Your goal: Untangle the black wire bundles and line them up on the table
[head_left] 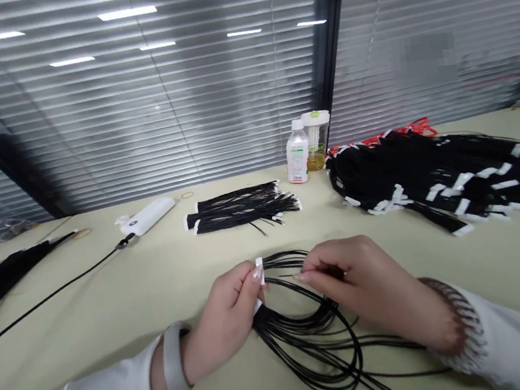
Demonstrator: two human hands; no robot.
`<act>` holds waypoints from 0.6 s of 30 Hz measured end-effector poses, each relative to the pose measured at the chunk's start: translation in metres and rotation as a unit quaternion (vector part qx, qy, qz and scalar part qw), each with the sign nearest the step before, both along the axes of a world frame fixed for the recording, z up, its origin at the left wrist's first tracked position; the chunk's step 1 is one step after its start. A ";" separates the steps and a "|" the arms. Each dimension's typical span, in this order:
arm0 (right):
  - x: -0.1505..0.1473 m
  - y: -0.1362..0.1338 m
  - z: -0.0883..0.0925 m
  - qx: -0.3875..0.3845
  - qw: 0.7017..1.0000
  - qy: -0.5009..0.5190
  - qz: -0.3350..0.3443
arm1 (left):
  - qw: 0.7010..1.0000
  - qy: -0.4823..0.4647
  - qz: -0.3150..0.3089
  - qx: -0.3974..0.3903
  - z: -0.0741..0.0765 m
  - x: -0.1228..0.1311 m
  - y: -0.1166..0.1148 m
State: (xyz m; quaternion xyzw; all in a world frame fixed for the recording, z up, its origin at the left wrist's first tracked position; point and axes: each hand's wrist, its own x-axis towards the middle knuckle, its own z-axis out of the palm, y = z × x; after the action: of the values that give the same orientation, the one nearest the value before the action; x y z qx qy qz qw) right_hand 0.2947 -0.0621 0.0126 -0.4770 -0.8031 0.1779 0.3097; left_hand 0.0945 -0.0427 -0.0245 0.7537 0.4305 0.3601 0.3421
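Observation:
My left hand (233, 307) pinches a white connector (260, 271) between thumb and fingers, with black wires running out of its right side. Below it, a second white end piece (257, 308) shows at the base of a looped bundle of black wires (305, 346). My right hand (358, 277) is closed, its thumb and fingertip pinching a thin black wire (286, 275) whose end points toward the connector. The loops pass under my right hand and spread over the table.
Bundles of black wires (243, 208) lie behind my hands. A large heap of black wire harnesses (426, 170) is at right. A bottle (297, 153) and a clear cup (318, 141) stand near the blinds. A white device (148, 217) with a black cable lies at left, near another black bundle (10, 273).

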 end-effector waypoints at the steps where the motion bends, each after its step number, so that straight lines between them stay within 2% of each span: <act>1: 0.000 0.000 -0.001 0.005 1.000 -0.007 -0.003 | 1.000 0.003 -0.001 0.002 0.000 0.000 0.000; 10: -0.005 0.002 -0.008 0.009 1.000 -0.024 0.011 | 0.999 0.025 -0.040 0.027 0.001 0.000 -0.002; 18: -0.005 0.002 -0.008 0.011 0.999 -0.034 0.035 | 0.998 0.033 -0.039 0.024 0.003 0.000 -0.002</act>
State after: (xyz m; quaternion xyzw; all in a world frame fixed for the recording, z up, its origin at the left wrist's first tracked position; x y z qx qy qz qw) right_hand 0.2900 -0.0605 0.0050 -0.4512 -0.8309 0.1636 0.2814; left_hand 0.0940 -0.0451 -0.0214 0.7894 0.4026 0.3316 0.3236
